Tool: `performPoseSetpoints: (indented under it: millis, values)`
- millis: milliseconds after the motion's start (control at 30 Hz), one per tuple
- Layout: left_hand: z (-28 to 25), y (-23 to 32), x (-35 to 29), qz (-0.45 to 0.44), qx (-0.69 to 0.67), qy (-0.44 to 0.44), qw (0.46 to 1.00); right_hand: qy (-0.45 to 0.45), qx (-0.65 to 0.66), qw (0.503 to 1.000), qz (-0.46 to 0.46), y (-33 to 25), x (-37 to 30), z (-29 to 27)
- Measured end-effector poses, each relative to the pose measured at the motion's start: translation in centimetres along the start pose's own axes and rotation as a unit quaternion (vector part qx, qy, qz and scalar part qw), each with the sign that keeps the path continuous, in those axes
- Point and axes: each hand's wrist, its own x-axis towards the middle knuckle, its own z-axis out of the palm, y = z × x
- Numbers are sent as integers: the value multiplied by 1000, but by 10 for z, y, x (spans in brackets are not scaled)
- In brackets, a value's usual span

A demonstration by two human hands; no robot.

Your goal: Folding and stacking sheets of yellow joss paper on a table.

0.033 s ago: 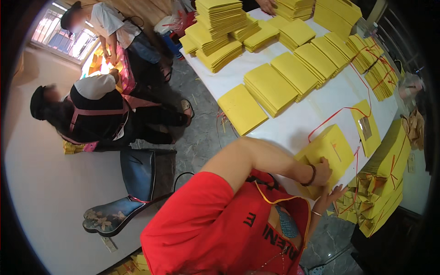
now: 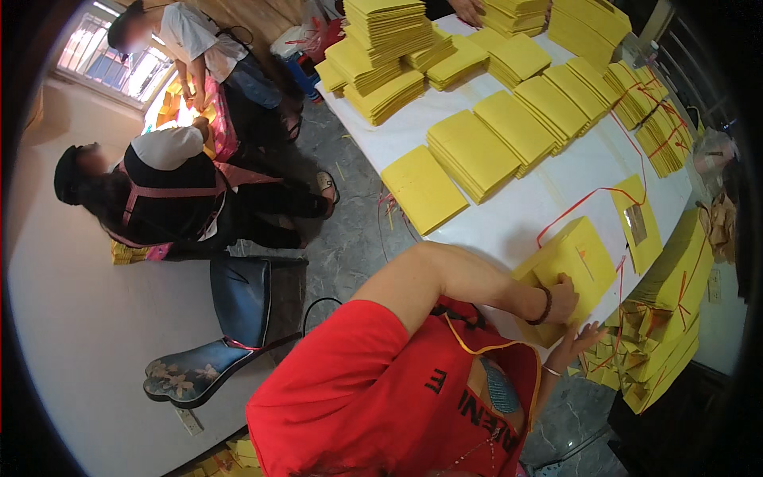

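A yellow paper bag (image 2: 590, 256), opened out into a box-like form, stands at the near edge of the white table (image 2: 548, 191). My left hand (image 2: 563, 300), with a dark bracelet on the wrist, is closed at its near side, the fingers curled and partly hidden against the paper. Just below, at the bag's near right corner, my right hand (image 2: 582, 342) has its fingers spread; a light bangle circles that wrist. A thin red cord (image 2: 568, 208) runs across the table behind the bag. Beside it lies a flat yellow piece with a shiny window (image 2: 638, 222).
Stacks of folded yellow paper (image 2: 473, 155) line the table's far half. Red-tied bundles (image 2: 660, 350) stand off the right edge. Two people (image 2: 171, 179) work at a small table on the left. A dark blue chair (image 2: 238, 302) stands behind my left arm. Another person's hand (image 2: 469, 11) touches the far edge.
My right hand has eased slightly away from the bag's corner, its fingers spread. The left hand keeps its place on the bag.
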Motion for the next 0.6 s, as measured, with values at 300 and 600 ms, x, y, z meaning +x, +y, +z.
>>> performPoseSetpoints:
  millis: [300, 600]
  values:
    - [-65, -53, -121, -160, -203, 337, 905, 94, 96, 989, 66, -30, 9, 8]
    - [-91, -92, -305, -201, 93, 98, 970, -50, 13, 998, 20, -13, -3, 21]
